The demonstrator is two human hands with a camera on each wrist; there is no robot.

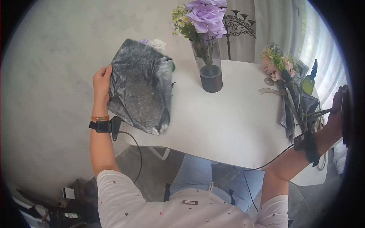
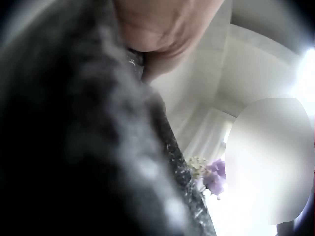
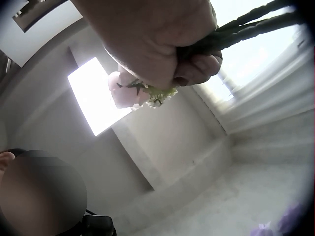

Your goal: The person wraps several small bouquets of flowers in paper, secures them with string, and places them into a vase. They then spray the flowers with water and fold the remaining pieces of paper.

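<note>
My left hand (image 1: 102, 85) pinches the left edge of a large crinkled sheet of dark grey wrapping (image 1: 138, 87), raised over the left end of the table. In the left wrist view the wrapping (image 2: 98, 147) is a blurred dark mass that fills much of the picture. Behind its top edge a white flower (image 1: 157, 45) peeks out. At the far right, my right hand (image 1: 334, 116) grips a bunch of flowers by its green stems (image 3: 256, 30). A pink bloom (image 3: 124, 92) shows beyond the fist in the right wrist view.
A tall glass vase (image 1: 211, 79) with purple flowers (image 1: 207, 18) stands at the table's back. On the right of the white table (image 1: 228, 117) lies a wrapped bouquet (image 1: 283, 72). A black metal candle stand (image 1: 229, 41) is behind the table. Cables (image 1: 138, 152) run from both wrists.
</note>
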